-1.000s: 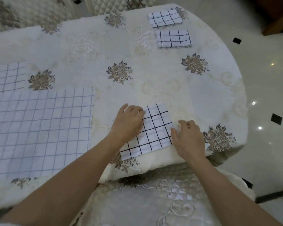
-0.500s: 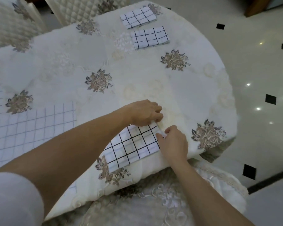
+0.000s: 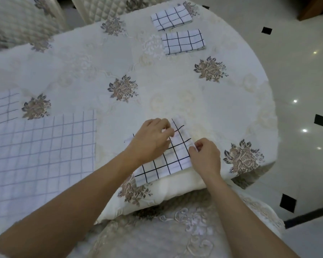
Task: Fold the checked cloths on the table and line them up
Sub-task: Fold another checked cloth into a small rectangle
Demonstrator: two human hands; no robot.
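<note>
Vs. 0.5 s ago: folded checked cloth (image 3: 168,161), at near table edge (image 3: 203,112), is now pinched by left hand (image 3: 151,140) at far corner and right hand (image 3: 205,155) at right edge, corner lifted → pick-up toward stacked pair (image 3: 183,41) is judged imminent.

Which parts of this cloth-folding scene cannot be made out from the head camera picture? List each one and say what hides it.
- Cloth being folded: its left part is hidden under the left hand.
- Its right edge: covered where the right hand pinches it.
- Large unfolded cloth: cut off by the picture's left edge.
- Second unfolded cloth: cut off by the same edge.
- Chairs at the top: blurred and cropped.
</note>
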